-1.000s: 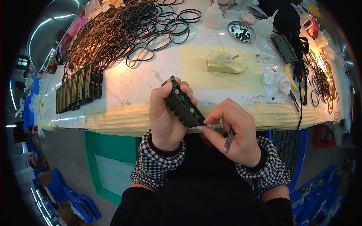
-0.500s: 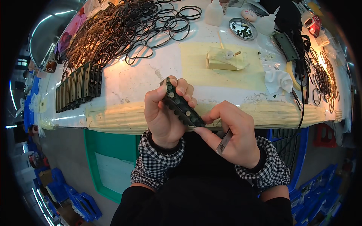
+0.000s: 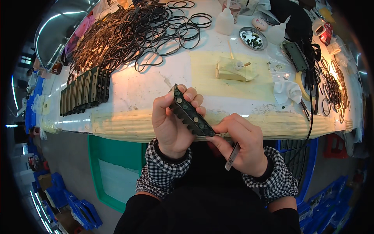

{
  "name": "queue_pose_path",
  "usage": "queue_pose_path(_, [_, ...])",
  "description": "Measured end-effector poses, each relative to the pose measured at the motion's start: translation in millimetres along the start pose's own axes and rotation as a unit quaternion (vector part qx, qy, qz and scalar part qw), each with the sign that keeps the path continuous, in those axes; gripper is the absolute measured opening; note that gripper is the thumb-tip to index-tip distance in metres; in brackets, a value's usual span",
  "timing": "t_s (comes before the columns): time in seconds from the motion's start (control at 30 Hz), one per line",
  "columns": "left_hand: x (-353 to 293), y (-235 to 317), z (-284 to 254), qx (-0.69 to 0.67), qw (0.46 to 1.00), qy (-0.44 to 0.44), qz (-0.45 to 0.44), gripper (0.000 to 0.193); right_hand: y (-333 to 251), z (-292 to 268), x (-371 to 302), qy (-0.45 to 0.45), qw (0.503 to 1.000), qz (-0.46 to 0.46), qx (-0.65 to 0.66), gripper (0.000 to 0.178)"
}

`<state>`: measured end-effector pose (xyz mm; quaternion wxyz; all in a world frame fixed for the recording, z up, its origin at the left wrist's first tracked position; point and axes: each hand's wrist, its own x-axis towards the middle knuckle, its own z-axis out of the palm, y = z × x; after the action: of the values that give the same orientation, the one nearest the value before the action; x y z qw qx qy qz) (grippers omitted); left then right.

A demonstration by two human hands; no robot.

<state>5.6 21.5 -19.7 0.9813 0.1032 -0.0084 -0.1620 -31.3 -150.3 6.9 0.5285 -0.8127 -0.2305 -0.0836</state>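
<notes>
My left hand [image 3: 171,124] is wrapped round a dark green block [image 3: 191,111], long and narrow. Round pale and dark discs dot the block's upper face, and one of its sides is scalloped. It slants from upper left down to the right. At its lower right end, thumb and forefinger of my right hand [image 3: 245,146] pinch together, close against the block. A slim flat metal tool [image 3: 232,156], its kind unclear, lies in that hand, its broad end sticking out below the palm. Its other end is mostly hidden by my fingers.
Similar green blocks [image 3: 85,91] stand in a row at left, before a heap of dark rubber bands [image 3: 117,35]. A wrapped yellow block [image 3: 233,70], a metal dish [image 3: 253,38] of small dark pieces and white squeeze bottles [image 3: 225,21] sit further back. Below the edge is a green tray [image 3: 95,171].
The block and both hands sit slightly lower and further right in view, as does the tabletop. The metal tool's outer end has tipped downward. Both grips look the same.
</notes>
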Motion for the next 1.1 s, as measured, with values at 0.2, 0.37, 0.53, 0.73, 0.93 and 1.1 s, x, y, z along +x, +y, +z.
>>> queue_pose_path(0.2, [0, -1, 5, 0.067, 0.998, -0.003, 0.022, 0.02, 1, -3, 0, -0.007, 1.0, -0.01, -0.013, 0.018])
queue_pose_path(0.37, [-2, 0, 8, 0.097, 0.995, -0.001, 0.037, 0.021, 0, -2, -1, -0.017, 0.999, -0.017, -0.038, 0.019])
queue_pose_path(0.53, [-4, -1, 10, 0.164, 0.985, -0.016, 0.057, 0.022, 1, -3, -2, -0.033, 0.998, -0.017, -0.047, 0.022])
queue_pose_path(0.73, [-7, -4, 15, 0.369, 0.918, -0.03, 0.145, 0.023, -15, -18, 18, -0.027, 0.998, -0.014, -0.046, 0.022])
queue_pose_path(0.93, [-6, -6, 16, 0.504, 0.829, -0.077, 0.23, 0.014, -20, -22, 31, 0.027, 0.999, 0.042, 0.014, 0.015])
queue_pose_path(1.1, [-5, -6, 15, 0.596, 0.745, -0.107, 0.28, 0.018, -19, -20, 34, 0.002, 0.992, 0.096, 0.082, 0.008])
